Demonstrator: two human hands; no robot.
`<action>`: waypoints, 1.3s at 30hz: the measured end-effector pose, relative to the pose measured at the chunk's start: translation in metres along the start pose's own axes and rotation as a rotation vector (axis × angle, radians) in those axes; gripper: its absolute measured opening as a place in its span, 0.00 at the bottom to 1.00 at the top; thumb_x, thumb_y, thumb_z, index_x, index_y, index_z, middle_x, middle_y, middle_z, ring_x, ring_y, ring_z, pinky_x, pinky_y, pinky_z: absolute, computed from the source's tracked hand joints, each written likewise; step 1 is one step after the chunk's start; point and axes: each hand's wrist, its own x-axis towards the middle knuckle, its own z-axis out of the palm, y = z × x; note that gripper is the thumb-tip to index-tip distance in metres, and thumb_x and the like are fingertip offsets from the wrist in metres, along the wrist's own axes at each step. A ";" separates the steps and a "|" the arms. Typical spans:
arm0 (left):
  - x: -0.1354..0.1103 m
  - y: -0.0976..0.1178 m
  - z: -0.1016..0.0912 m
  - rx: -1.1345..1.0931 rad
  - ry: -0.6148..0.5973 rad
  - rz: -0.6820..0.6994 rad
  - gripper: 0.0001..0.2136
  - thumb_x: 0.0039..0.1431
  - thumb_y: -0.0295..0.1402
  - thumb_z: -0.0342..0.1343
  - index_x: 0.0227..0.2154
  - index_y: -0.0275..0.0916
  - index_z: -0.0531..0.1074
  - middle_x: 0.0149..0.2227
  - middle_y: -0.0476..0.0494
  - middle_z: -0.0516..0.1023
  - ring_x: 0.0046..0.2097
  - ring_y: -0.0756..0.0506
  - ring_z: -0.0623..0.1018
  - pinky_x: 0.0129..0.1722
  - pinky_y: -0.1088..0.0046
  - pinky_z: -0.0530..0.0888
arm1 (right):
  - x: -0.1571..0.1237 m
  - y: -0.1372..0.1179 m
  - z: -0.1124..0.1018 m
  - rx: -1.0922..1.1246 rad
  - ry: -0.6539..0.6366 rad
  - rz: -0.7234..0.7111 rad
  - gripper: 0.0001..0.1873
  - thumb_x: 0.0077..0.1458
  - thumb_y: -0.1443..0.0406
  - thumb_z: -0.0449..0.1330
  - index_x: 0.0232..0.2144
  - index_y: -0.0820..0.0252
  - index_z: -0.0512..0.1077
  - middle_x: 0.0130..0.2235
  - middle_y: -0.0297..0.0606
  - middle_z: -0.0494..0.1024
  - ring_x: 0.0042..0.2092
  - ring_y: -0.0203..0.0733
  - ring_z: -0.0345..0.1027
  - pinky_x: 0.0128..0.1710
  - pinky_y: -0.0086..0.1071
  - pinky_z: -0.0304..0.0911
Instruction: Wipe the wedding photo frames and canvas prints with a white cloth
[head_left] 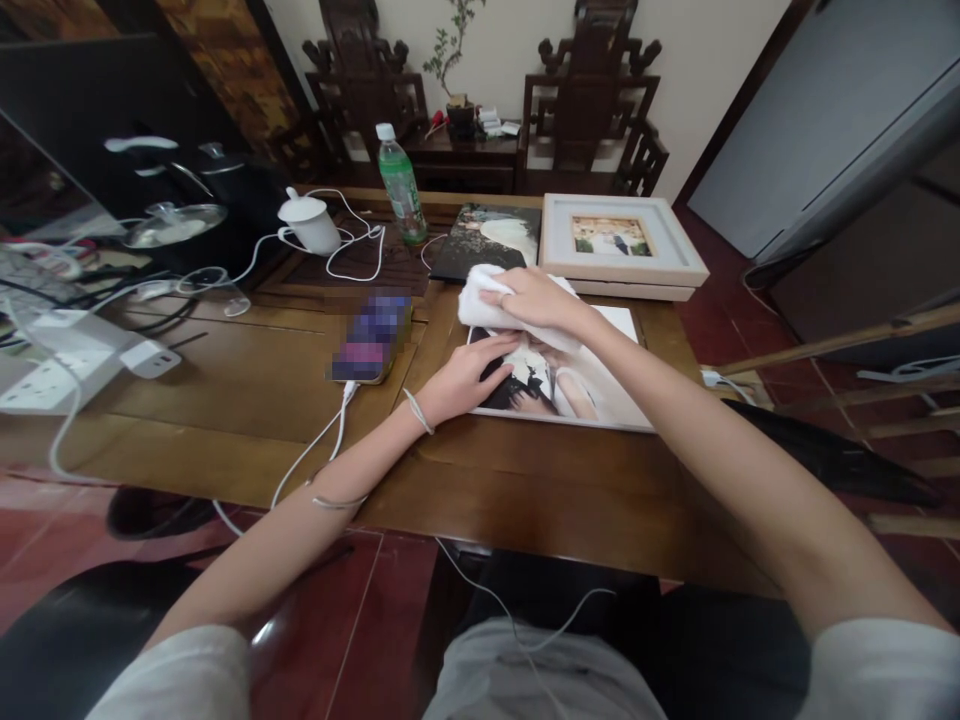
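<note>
A photo panel (600,385) with white edges lies flat on the wooden table, its picture facing up. My left hand (469,378) rests on its left side, fingers stretched out flat over the dark part of the picture. In my right hand (540,298) is a bunched white cloth (480,298), which lies over the far part of the panel. The fingers are closed on the cloth, and its folds cover some of the picture. Just behind the cloth lies a dark photo panel (487,240). To its right sits a pale wooden picture frame (626,270) with a small photo inside.
A phone (373,338) on a charging cable lies left of my left hand. Farther back stand a green-labelled bottle (403,190) and a white lidded cup (311,225). Cables, a power strip (56,370) and a dark pot (176,240) crowd the table's left side.
</note>
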 end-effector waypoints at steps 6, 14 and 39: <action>-0.001 -0.003 0.002 -0.011 0.021 0.023 0.16 0.69 0.33 0.50 0.54 0.32 0.72 0.58 0.33 0.74 0.61 0.40 0.73 0.63 0.56 0.69 | 0.003 0.000 0.006 -0.066 -0.081 -0.026 0.14 0.62 0.63 0.52 0.24 0.56 0.61 0.27 0.37 0.71 0.31 0.40 0.58 0.34 0.30 0.51; -0.001 -0.002 0.002 -0.029 0.004 0.008 0.17 0.68 0.33 0.50 0.56 0.34 0.71 0.60 0.34 0.72 0.62 0.40 0.71 0.63 0.54 0.68 | -0.062 0.068 -0.018 -0.128 0.141 0.096 0.16 0.62 0.57 0.50 0.23 0.55 0.62 0.27 0.39 0.72 0.31 0.45 0.63 0.37 0.37 0.54; -0.001 -0.001 0.002 0.007 0.026 0.023 0.16 0.69 0.33 0.49 0.56 0.35 0.69 0.63 0.33 0.69 0.65 0.40 0.68 0.65 0.52 0.65 | -0.136 0.064 -0.040 -0.012 0.080 0.197 0.21 0.61 0.51 0.51 0.22 0.56 0.65 0.27 0.35 0.73 0.32 0.45 0.66 0.35 0.37 0.58</action>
